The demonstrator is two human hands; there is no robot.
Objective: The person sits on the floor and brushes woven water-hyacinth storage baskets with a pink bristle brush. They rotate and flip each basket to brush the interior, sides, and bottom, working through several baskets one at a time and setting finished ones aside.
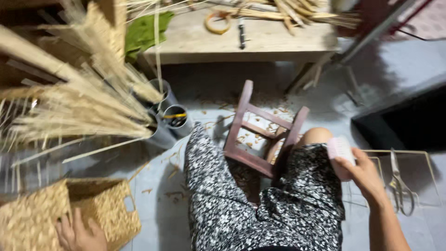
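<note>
A pale pink brush (340, 153) sits gripped in the right hand (364, 176), the fingers curled around its lower end, held just above the person's right knee at the right side of the frame. The left hand (76, 234), at the lower left, rests on a woven straw basket (100, 204) with a cut-out handle; its fingers lie slightly spread on the weave beside a second woven piece (28, 223). The person sits in a black-and-white flowered garment (232, 209), legs either side of a small dark red wooden stool frame (265, 135) standing on the pale floor (399, 65), where straw scraps are scattered. To the right of the brush hand, a pair of metal scissors (400, 186) lies on a thin wire frame (418, 160). On the left, bundles of dried straw stalks (83, 107) fan out from grey cylindrical holders (174, 118). At the top stands a wooden table (260, 42) carrying more stalks, a ring of yellowish tape (217, 22), a dark tool (241, 32) and, at its left end, a green cloth (144, 32).
</note>
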